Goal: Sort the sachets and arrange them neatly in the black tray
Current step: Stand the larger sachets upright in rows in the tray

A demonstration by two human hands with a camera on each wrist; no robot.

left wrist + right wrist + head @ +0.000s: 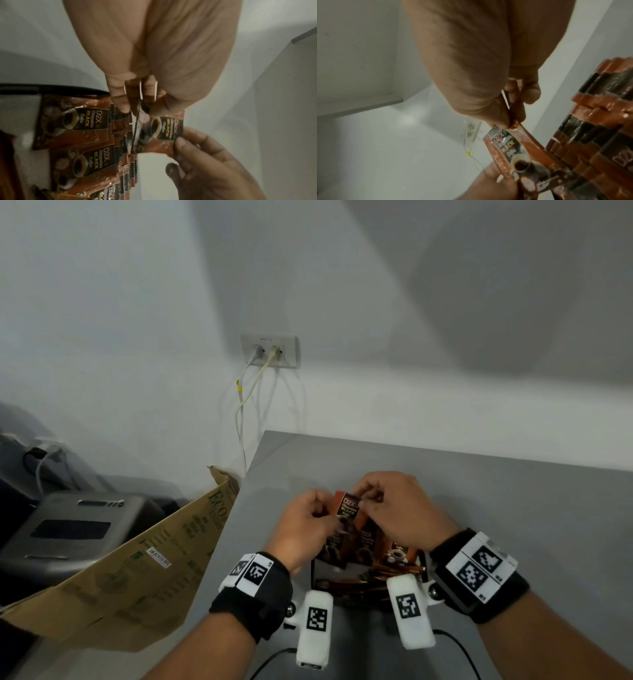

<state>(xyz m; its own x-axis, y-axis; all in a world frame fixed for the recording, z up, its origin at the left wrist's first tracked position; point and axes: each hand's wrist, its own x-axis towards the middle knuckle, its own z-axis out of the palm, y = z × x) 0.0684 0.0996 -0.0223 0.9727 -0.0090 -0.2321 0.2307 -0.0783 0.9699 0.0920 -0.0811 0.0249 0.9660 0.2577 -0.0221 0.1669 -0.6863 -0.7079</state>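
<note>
Brown foil sachet (pixel 347 506) marked "D2X BLACK Coffee": left hand (pixel 305 523) and right hand (pixel 394 505) both pinch it above black tray (pixel 313 571).

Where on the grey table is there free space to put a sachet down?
The grey table is bare right of the right hand, out to its far edge, and in the strip between the left hand and the cardboard box. It is crowded near the black tray, full of sachets, under both wrists.

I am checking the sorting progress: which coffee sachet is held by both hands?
The raised D2X sachet: left hand and right hand pinch it, while the others stand in the tray.
</note>
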